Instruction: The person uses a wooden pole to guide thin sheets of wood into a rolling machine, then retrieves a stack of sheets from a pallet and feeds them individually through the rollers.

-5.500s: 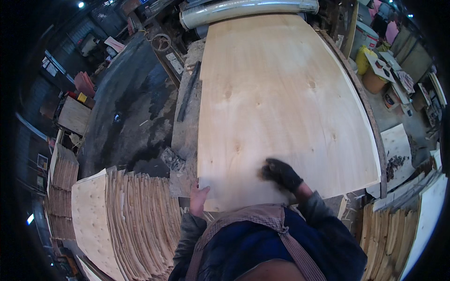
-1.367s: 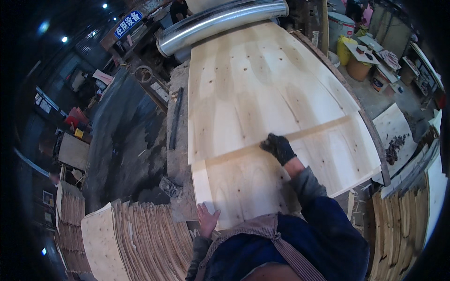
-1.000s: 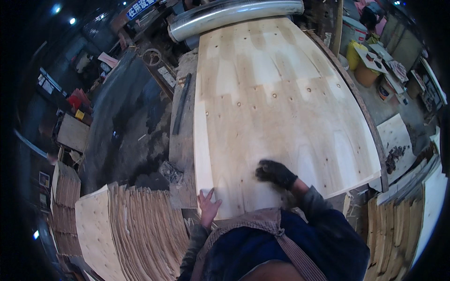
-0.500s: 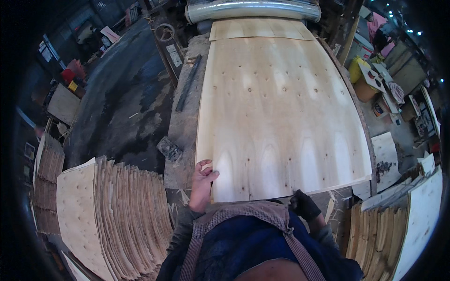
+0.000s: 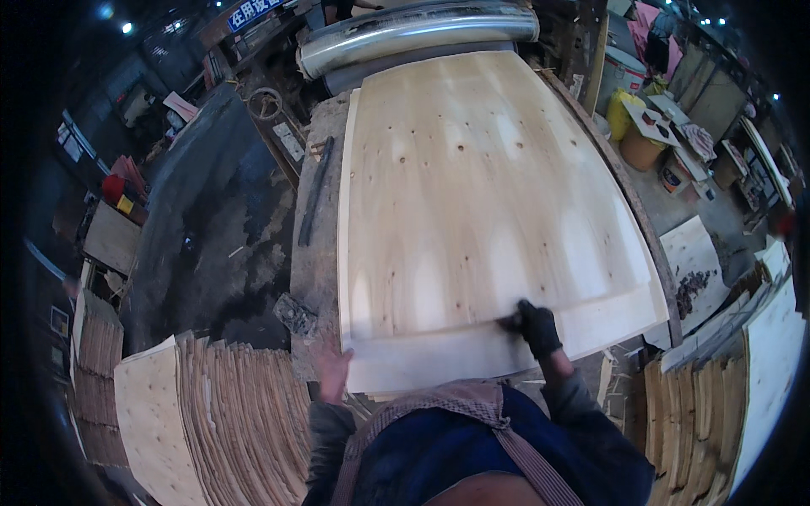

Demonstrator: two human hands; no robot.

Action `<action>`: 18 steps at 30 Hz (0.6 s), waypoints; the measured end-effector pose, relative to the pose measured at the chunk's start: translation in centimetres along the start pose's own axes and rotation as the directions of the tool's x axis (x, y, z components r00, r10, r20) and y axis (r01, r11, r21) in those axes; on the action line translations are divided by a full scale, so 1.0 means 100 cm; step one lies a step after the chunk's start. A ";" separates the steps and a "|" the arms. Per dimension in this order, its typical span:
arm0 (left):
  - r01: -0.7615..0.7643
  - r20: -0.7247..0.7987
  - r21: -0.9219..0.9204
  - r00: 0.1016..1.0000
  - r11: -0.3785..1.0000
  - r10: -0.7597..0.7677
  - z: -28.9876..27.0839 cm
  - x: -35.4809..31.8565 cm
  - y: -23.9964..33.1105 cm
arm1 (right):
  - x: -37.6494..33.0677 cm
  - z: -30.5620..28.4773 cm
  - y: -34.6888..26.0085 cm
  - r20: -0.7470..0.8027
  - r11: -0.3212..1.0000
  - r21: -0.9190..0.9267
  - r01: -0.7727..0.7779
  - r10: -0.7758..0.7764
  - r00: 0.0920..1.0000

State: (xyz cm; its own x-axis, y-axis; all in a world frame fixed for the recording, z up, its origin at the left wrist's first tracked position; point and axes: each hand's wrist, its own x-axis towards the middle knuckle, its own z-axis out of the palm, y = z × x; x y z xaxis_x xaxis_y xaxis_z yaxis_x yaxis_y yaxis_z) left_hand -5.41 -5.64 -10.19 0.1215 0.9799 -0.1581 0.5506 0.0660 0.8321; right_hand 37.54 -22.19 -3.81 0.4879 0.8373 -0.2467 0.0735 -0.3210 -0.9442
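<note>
A broad, pale wood veneer sheet with small knots lies in front of me, its far edge close to the metal roller. Under it, a second veneer sheet shows as a strip along the near side. My right hand, in a dark glove, is closed at the top sheet's near edge; its fingertips are partly blurred. My bare left hand is beside the lower sheet's near left corner, thumb apart from the fingers, which are smeared.
Stacked veneer sheets stand at my left, more stacks at my right. A dark bar lies on the ledge left of the sheets. A handwheel is beside the roller. Part of a person shows behind it.
The top sheet has slid forward, baring a strip of the one beneath. My right hand has moved forward with its edge. The left hand has let go of the sheet edge; the view has shifted.
</note>
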 end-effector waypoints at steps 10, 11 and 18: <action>-0.046 0.013 -0.120 0.999 0.992 0.048 0.029 -0.031 -0.002 | 0.162 0.027 -0.004 -0.016 0.395 0.919 0.023 -0.021 1.000; 0.060 0.057 -0.246 0.997 0.967 -0.048 0.027 -0.034 0.010 | 0.161 0.029 0.004 0.037 0.366 0.930 -0.027 -0.022 0.999; 0.282 0.257 -0.662 0.956 0.694 -0.143 -0.015 -0.026 0.045 | 0.046 0.048 0.019 0.482 0.476 0.779 -0.408 -0.038 0.876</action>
State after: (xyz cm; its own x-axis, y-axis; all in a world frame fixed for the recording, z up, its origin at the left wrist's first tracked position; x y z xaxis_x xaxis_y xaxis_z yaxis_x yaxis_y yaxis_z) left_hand -4.48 -7.62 -5.23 0.2492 0.8788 -0.4069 -0.1301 0.4467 0.8852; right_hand 35.82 -16.81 -7.80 0.0055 0.9586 -0.2848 -0.8417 -0.1494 -0.5189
